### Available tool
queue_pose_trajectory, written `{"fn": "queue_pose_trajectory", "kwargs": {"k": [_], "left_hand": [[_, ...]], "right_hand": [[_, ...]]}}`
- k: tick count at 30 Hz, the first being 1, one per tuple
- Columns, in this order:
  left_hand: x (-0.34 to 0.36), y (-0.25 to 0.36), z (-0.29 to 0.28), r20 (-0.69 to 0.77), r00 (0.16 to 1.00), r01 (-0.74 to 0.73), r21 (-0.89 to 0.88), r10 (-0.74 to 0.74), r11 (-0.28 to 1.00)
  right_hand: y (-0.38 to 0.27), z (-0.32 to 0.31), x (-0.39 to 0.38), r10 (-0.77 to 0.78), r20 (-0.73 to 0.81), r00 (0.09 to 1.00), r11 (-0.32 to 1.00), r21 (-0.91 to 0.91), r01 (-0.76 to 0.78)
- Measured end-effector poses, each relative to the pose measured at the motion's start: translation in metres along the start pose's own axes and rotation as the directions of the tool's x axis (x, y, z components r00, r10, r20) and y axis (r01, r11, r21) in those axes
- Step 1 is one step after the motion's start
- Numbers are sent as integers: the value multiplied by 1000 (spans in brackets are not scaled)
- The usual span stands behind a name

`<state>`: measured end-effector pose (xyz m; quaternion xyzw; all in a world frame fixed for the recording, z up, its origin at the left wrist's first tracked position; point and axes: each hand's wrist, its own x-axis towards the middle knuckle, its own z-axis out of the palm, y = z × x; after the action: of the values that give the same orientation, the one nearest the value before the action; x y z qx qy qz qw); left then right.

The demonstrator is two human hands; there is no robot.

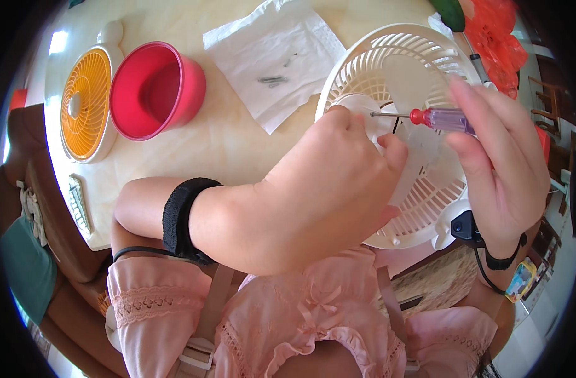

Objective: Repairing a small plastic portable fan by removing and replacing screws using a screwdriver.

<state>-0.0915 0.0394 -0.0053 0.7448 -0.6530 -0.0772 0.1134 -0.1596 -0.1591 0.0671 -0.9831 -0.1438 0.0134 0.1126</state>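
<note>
On the right of the table (237,148), the right hand (508,154) grasped a purple-handled screwdriver (444,119) over the white fan (421,151), while the left hand (341,170) curled near its tip, grip impossible to tell.

Open lane on the surface (234,148): from the left forearm toward the far edge, between the red bowl (187,88) and the white paper towel (272,57). Towel is flat, with room above it. Along the left edge, bowl and orange-and-white fan (89,104) stand close; passage between them doubtful. Small patterned object (79,205) by the near-left corner, low. Right part obstructed: white fan housing (438,192), left hand (345,167) over it, screwdriver (449,120) spanning toward right hand (512,148). Far-right corner: red plastic bag (499,47) blocks.
</note>
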Motion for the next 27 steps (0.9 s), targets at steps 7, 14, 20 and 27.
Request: {"fn": "queue_pose_trajectory", "kwargs": {"k": [7,14,20,27], "left_hand": [[-1,1,1,-18,999,50,-5,-50,999],[-2,0,2,-37,998,52,-9,-52,999],[2,1,3,-65,997,50,-29,-52,998],[-1,1,3,-71,996,48,-3,-48,999]], "right_hand": [[-8,2,-4,-24,-48,999,999,39,26],[-8,8,-2,57,-76,995,978,206,-40],[-4,13,8,-14,-226,974,957,279,78],[-3,9,6,-75,-87,993,988,130,85]]}}
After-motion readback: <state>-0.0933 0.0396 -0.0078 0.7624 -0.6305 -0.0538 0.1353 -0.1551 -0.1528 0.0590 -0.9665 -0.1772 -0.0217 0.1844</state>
